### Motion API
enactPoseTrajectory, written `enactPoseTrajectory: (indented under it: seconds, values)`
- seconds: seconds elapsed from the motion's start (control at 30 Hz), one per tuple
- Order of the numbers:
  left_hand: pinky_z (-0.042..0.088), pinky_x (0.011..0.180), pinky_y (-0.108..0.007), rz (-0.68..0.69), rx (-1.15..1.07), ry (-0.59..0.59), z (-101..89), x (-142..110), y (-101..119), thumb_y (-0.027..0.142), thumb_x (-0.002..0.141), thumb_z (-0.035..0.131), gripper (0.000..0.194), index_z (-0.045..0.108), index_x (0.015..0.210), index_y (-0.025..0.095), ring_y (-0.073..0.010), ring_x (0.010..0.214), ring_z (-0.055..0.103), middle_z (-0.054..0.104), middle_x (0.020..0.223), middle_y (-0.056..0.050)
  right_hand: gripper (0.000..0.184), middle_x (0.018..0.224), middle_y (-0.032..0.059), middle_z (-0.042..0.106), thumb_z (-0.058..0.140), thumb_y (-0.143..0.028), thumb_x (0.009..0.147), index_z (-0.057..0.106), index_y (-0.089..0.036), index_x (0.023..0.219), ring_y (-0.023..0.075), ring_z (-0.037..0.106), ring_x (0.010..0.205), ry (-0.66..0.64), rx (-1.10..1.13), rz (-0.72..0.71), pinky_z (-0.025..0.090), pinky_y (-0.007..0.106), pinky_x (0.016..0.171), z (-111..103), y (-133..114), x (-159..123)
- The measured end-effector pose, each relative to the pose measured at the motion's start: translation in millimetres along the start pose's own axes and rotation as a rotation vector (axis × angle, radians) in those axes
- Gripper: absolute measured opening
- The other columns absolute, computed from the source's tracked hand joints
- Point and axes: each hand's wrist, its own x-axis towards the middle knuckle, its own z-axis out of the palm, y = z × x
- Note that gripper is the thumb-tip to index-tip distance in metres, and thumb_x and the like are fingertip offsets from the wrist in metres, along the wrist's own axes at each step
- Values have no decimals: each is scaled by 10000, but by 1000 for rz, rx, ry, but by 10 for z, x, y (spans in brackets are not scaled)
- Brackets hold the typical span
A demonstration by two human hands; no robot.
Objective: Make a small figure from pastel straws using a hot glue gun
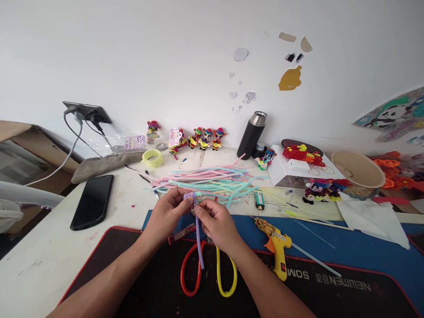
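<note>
A purple pipe cleaner (pixel 199 240) hangs down between my hands, its upper end bent into a small bundled shape. My left hand (pixel 170 212) pinches that bundled end between thumb and fingers. Close beside it, my right hand (pixel 217 221) has its thumb and fingers closed on the same pipe cleaner, just below the bend. Below my hands lie scissors with one red handle (pixel 190 271) and one yellow handle (pixel 227 274); their blades are mostly hidden. Behind my hands spreads a pile of pink, teal and yellow pipe cleaners (pixel 202 179).
A yellow glue gun (pixel 280 249) lies right of my right hand on the dark mat (pixel 145 282). A phone (pixel 92 201) and yellow tape roll (pixel 152 158) are at left. Behind stand a black thermos (pixel 250 139), small figures (pixel 207 139), a white box (pixel 281 176) and a beige bowl (pixel 357 168).
</note>
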Motion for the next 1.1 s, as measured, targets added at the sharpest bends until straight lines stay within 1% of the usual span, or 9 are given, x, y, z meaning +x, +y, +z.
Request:
enactPoseTrajectory:
  seconds: [0.13, 0.27, 0.43, 0.5, 0.67, 0.8, 0.87, 0.97, 1.1]
  values:
    - [448, 629, -270, -9, -45, -23, 2, 8, -62, 499, 859, 737, 316, 665, 880, 192, -155, 659, 554, 629, 718, 12, 386, 578, -82, 450, 718, -568, 867, 631, -193, 837, 56, 322, 398, -8, 29, 34, 257, 208, 367, 5, -24, 2]
    - [398, 592, -254, -26, -125, -40, 13, 15, -114, 476, 871, 740, 296, 655, 840, 194, -132, 622, 495, 580, 683, 33, 395, 587, -77, 478, 723, -572, 861, 626, -191, 825, 51, 318, 392, -10, 47, 42, 248, 209, 358, 10, -25, 1]
    - [377, 587, -249, -73, -225, -45, 28, 16, -134, 459, 857, 760, 304, 651, 814, 178, -120, 617, 458, 558, 672, 31, 399, 551, -99, 417, 721, -568, 867, 603, -191, 807, 49, 310, 381, -16, 61, 56, 247, 210, 360, 7, -1, 7]
    - [374, 586, -249, -94, -262, -49, 34, 10, -123, 446, 846, 769, 302, 651, 796, 173, -118, 614, 450, 559, 667, 26, 406, 552, -99, 418, 725, -572, 862, 592, -194, 796, 50, 312, 382, -14, 62, 60, 250, 213, 362, 5, 2, 8]
    - [384, 576, -250, -153, -345, -57, 53, 6, -93, 418, 794, 807, 288, 664, 762, 170, -121, 611, 458, 582, 677, 6, 393, 596, -73, 477, 737, -559, 856, 599, -197, 789, 57, 345, 396, 11, 39, 52, 253, 227, 375, -1, -6, 7]
    - [408, 574, -230, -200, -400, -80, 58, 19, -99, 413, 797, 811, 283, 676, 761, 167, -118, 623, 499, 605, 687, -2, 368, 584, -70, 474, 726, -548, 869, 607, -207, 798, 65, 333, 389, 12, 28, 21, 246, 236, 388, -5, 6, 15]
    - [412, 564, -218, -222, -407, -90, 56, 16, -97, 419, 795, 812, 292, 673, 752, 165, -111, 609, 514, 615, 674, 0, 361, 604, -54, 524, 718, -545, 878, 613, -206, 811, 67, 335, 394, 17, 14, 3, 255, 239, 397, -9, 22, 21]
    - [406, 535, -211, -250, -392, -100, 56, -2, -77, 461, 778, 817, 347, 645, 713, 167, -105, 558, 519, 622, 622, 2, 353, 686, -19, 618, 701, -543, 895, 614, -205, 847, 75, 372, 431, 23, -11, -21, 288, 238, 423, -19, 49, 25]
    - [405, 523, -219, -255, -340, -125, 65, -21, -58, 542, 797, 784, 417, 618, 695, 174, -110, 525, 526, 636, 593, -8, 375, 682, -16, 616, 681, -574, 906, 607, -209, 868, 108, 451, 512, 78, -109, -60, 344, 237, 478, -43, 82, 24]
